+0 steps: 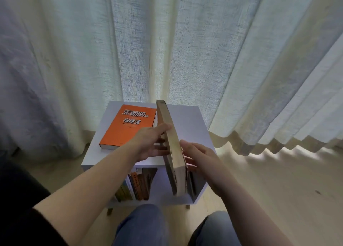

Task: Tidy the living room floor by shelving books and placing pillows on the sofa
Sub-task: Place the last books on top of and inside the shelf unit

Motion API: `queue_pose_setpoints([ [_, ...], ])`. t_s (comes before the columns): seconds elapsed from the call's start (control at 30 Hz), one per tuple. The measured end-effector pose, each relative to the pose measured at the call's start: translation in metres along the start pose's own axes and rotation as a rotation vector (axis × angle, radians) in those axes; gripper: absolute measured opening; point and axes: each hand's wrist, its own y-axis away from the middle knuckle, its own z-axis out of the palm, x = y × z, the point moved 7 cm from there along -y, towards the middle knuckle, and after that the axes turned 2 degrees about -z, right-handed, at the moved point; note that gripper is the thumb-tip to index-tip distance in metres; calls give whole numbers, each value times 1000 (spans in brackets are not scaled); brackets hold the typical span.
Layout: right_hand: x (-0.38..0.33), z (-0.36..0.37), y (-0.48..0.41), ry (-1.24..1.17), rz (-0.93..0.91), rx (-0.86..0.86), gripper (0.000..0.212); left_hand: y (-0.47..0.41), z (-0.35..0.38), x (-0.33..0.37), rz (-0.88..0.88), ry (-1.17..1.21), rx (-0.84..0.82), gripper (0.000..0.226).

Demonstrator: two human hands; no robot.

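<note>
A thick book with yellowed pages [171, 134] stands on edge above the small white shelf unit [191, 123], held between both hands. My left hand [150, 143] lies with straight fingers against its left cover. My right hand [198, 156] wraps its fingers around the right side near the book's lower end. An orange book [128, 126] lies flat on the shelf's top at the left. Several books [137, 184] stand upright in the shelf's left compartment below.
Pale curtains [167, 41] hang right behind the shelf down to the light wooden floor [278, 180]. My knees in blue jeans [144, 225] are just in front of the shelf. The shelf's right compartment is mostly hidden by the held book.
</note>
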Motion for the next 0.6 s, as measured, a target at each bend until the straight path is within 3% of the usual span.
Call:
queue_pose_setpoints([
  [0.3,3,-10,-10,44,69,68,61,2,6,4,49,20,58,13],
  [0.47,11,-19,-8,-39,112,56,41,1,-16,-5,49,26,108,27],
  [0.6,14,-18,-8,-60,113,58,40,6,-40,-11,42,41,121,34],
])
